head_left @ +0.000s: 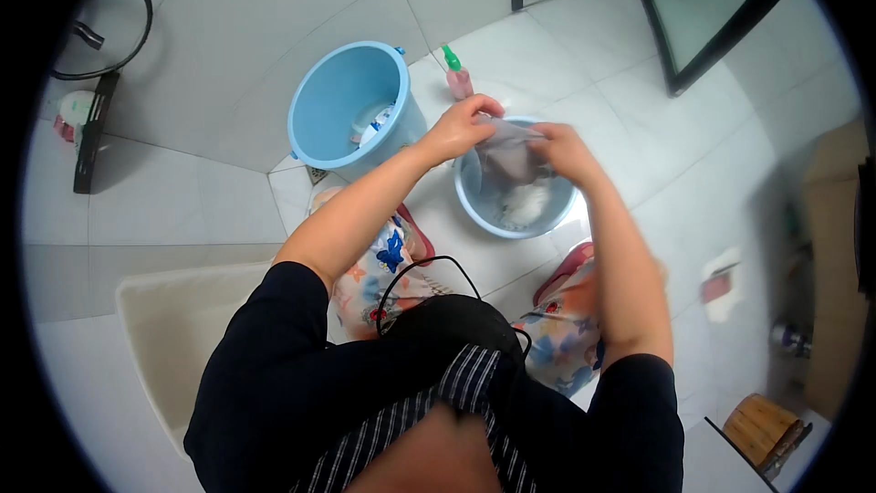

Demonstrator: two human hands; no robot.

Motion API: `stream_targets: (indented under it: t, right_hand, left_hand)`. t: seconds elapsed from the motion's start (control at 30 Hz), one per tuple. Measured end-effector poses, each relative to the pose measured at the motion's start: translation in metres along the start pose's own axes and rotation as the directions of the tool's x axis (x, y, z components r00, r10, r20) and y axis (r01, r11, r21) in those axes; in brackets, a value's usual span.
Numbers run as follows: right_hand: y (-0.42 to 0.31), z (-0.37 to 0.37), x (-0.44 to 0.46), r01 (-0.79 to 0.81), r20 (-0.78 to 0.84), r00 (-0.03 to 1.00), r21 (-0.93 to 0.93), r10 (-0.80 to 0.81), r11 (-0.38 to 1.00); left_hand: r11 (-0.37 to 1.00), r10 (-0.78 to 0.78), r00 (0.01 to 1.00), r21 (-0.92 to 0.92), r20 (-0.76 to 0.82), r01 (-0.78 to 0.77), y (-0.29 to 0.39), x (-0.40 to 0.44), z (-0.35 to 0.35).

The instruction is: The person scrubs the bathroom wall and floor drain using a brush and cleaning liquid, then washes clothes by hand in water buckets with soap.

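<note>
A thin, greyish-lilac, limp cloth is held by its upper edge over a round, light-blue plastic basin. That edge runs crosswise between the hands, dropping slightly to the right, and the body of the cloth hangs down into the basin, pointing back toward the wearer. Because it is bunched and creased, its full length and true long axis cannot be made out. The left hand has its grip closed on the cloth's left corner, fingers bent over it; the right hand has its grip pinched on the opposite side, its fingertips partly hidden by folds.

Below the cloth, a fluffy white mass sits in the basin; whether it is fabric or foam is hard to tell. The basin's far rim is partly covered by the cloth and the hands. A tall, light-blue plastic bucket stands to the left, with white-and-blue items inside, too small to identify. A pink bottle with a green top stands just beyond the left hand.

Everything rests on a pale, glossy tiled floor. A grey tiled wall rises at left, a cream tub is cut off behind the left sleeve, and a black-framed glass door runs out of view at upper right.
</note>
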State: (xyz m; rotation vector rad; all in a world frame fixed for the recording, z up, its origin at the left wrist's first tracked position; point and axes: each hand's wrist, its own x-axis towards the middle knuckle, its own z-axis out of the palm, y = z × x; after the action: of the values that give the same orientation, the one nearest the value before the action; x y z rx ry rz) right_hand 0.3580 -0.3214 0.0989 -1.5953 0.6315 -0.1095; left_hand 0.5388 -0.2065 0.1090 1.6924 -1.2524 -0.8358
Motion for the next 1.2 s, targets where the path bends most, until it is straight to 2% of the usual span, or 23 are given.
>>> stream_targets:
  t: [0.03,0.1,0.17,0.2,0.23,0.27,0.3,0.37,0.43,0.5,0.53,0.57,0.63,0.73,0.8,0.83,0.9,0.93,1.03,1.07,1.13,1.17,1.2]
  right_hand:
    - [-0.002,0.001,0.000,0.001,-0.021,1.000,0.046,0.000,0.999]
    - [0.001,0.004,0.005,-0.019,-0.026,0.999,0.081,0.021,0.997]
    - [0.007,0.000,0.011,0.013,-0.013,1.000,0.287,-0.009,0.958]
    - [0.002,0.001,0.012,-0.004,-0.015,1.000,0.273,0.008,0.962]
    - [0.003,0.003,0.012,0.005,-0.033,0.999,0.435,0.010,0.900]
    - [0.003,0.005,0.012,0.020,-0.049,0.999,0.586,0.011,0.810]
    - [0.003,0.007,0.013,0.015,-0.044,0.999,0.584,0.013,0.812]
    - [0.001,0.014,0.016,0.042,-0.096,0.995,0.710,0.038,0.703]
    - [0.002,0.013,0.018,0.043,-0.151,0.986,0.658,0.076,0.752]
    - [0.004,0.013,0.018,0.145,-0.277,0.960,0.392,-0.034,0.908]
    - [0.008,0.011,0.019,0.075,-0.198,0.980,0.332,-0.009,0.940]
    - [0.029,0.019,0.036,0.052,-0.218,0.976,0.301,0.015,0.952]
    - [-0.004,0.013,0.019,-0.035,-0.154,0.986,0.173,0.063,0.984]
    - [-0.012,0.020,0.021,-0.009,-0.098,0.995,0.183,0.028,0.983]
    - [-0.010,0.034,0.025,0.139,-0.113,0.984,0.039,-0.134,0.990]
    - [-0.007,0.037,0.023,0.143,-0.121,0.983,0.040,-0.137,0.989]
    - [-0.011,0.041,0.017,0.293,-0.007,0.956,-0.071,-0.294,0.953]
    - [-0.011,0.042,0.019,0.254,-0.029,0.966,-0.091,-0.257,0.963]
    - [-0.002,0.046,0.030,0.213,-0.148,0.959,-0.189,-0.242,0.959]
    - [-0.004,0.044,0.029,0.212,-0.157,0.957,-0.187,-0.243,0.959]
    - [-0.009,0.040,0.027,0.147,-0.156,0.975,-0.072,-0.156,0.987]
    - [-0.012,0.038,0.027,0.149,-0.162,0.974,-0.071,-0.159,0.986]
    - [-0.014,0.035,0.027,0.110,-0.135,0.984,-0.047,-0.116,0.993]
  left_hand:
    - [1.000,-0.004,1.000,-0.021,-0.002,0.004,-0.007,0.002,-0.005]
    - [0.967,-0.134,0.991,0.220,0.003,0.130,0.001,0.002,-0.014]
    - [0.977,-0.125,0.992,0.177,0.029,0.118,-0.007,0.007,-0.017]
    - [0.980,-0.007,0.997,0.200,0.073,-0.008,-0.006,0.008,-0.020]
    - [0.966,0.109,0.987,0.223,0.117,-0.133,-0.008,0.007,-0.017]
    - [0.991,-0.076,0.977,0.124,0.199,0.051,-0.004,0.005,-0.016]
    - [0.991,-0.078,0.978,0.120,0.195,0.055,-0.006,0.004,-0.011]
    - [0.968,-0.191,0.971,-0.139,0.141,0.210,-0.009,0.004,-0.002]
    - [0.973,-0.183,0.983,-0.140,-0.001,0.181,-0.006,0.005,0.007]
    - [0.923,-0.237,0.969,-0.326,-0.064,0.204,-0.007,0.007,0.022]
    - [0.861,-0.264,0.962,-0.467,-0.070,0.202,-0.002,0.009,0.027]
    - [0.876,-0.234,0.967,-0.453,-0.103,0.164,0.007,0.010,0.029]
    - [0.893,-0.214,0.960,-0.434,-0.182,0.117,0.016,0.014,0.033]
    - [0.868,-0.237,0.931,-0.491,-0.277,0.075,0.005,0.016,0.030]
    - [0.831,-0.280,0.890,-0.555,-0.359,0.037,0.004,0.010,0.026]
    - [0.833,-0.274,0.894,-0.552,-0.356,0.036,0.005,0.011,0.025]
    - [0.822,-0.396,0.816,-0.559,-0.421,0.110,0.003,0.014,0.022]
    - [0.823,-0.393,0.820,-0.557,-0.416,0.113,0.001,0.015,0.022]
    - [0.846,-0.346,0.818,-0.530,-0.459,0.061,-0.003,0.019,0.020]
    - [0.877,-0.337,0.843,-0.466,-0.419,0.119,-0.004,0.020,0.015]
    - [0.903,-0.327,0.867,-0.393,-0.376,0.171,-0.008,0.021,0.010]
    - [0.997,-0.069,0.885,-0.056,-0.460,0.049,-0.008,0.021,0.010]
    - [0.954,0.205,0.868,0.292,-0.453,-0.073,-0.009,0.022,0.010]
